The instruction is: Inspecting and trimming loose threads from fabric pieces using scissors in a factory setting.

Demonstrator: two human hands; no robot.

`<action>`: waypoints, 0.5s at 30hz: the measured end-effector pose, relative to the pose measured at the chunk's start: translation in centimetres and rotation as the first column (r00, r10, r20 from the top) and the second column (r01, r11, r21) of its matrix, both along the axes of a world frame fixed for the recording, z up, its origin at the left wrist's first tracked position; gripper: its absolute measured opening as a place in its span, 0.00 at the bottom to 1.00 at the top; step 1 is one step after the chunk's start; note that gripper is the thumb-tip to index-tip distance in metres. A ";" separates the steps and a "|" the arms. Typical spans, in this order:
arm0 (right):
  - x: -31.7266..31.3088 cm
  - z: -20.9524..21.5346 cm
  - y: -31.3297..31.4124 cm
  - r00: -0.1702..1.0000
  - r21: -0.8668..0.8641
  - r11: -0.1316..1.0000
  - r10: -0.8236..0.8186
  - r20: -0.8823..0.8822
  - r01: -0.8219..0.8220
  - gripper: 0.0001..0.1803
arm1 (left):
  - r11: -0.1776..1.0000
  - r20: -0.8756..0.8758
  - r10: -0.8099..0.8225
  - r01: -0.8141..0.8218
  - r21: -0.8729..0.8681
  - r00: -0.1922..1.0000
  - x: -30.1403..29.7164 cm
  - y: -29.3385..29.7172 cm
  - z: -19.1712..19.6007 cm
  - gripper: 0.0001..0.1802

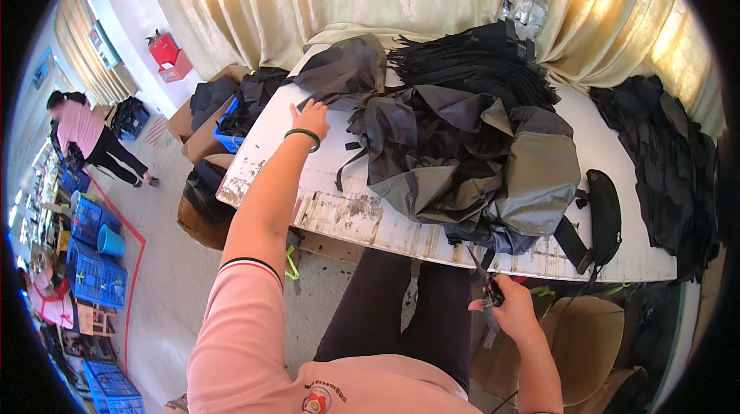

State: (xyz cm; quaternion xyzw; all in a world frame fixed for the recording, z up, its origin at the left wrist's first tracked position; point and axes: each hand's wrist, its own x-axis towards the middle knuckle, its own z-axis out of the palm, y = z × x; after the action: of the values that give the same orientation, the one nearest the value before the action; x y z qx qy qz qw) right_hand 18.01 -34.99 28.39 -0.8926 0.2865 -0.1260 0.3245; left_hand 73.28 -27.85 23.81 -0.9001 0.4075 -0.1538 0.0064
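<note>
My left hand (310,122) reaches far over the white table with thumb and fingers apart. It touches the near edge of a dark grey fabric piece (339,67). My right hand (515,311) is closed round the dark handles of a pair of scissors (479,264), just off the table's front edge. The blades point up toward the table. Between my hands lies a crumpled grey and black fabric bag (439,159), its lighter grey side (539,179) bulging to the right. What the fingertips of my left hand do against the fabric is hard to make out.
The worn white table (339,217) also bears a stack of black strips (478,59) and a black curved pouch (604,213). Black fabric pieces (663,159) hang at right. Cardboard boxes (582,345) stand below. Blue crates (96,271) and another person (81,132) are at left.
</note>
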 end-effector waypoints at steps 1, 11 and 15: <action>-0.3 -0.4 -0.4 1.000 0.003 1.000 -0.007 0.004 0.007 0.26 | 1.000 0.004 -0.007 0.007 0.003 1.000 1.1 0.1 0.7 0.21; 3.5 -0.5 0.6 0.969 0.322 0.945 -0.021 0.245 -0.061 0.19 | 0.625 -0.527 -0.672 0.017 -0.780 0.520 -9.7 9.3 16.7 0.13; 6.6 0.6 2.2 0.897 0.333 0.920 0.043 0.440 -0.207 0.18 | 0.440 -0.450 -0.871 -0.094 -0.893 0.196 -20.1 15.8 20.8 0.14</action>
State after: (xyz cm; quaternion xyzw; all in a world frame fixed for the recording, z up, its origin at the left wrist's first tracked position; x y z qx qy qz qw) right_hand 24.64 -32.77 28.96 -0.7828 0.1688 -0.2389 0.5492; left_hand 53.17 -12.07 44.56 -0.5413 0.4709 0.2239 -0.6597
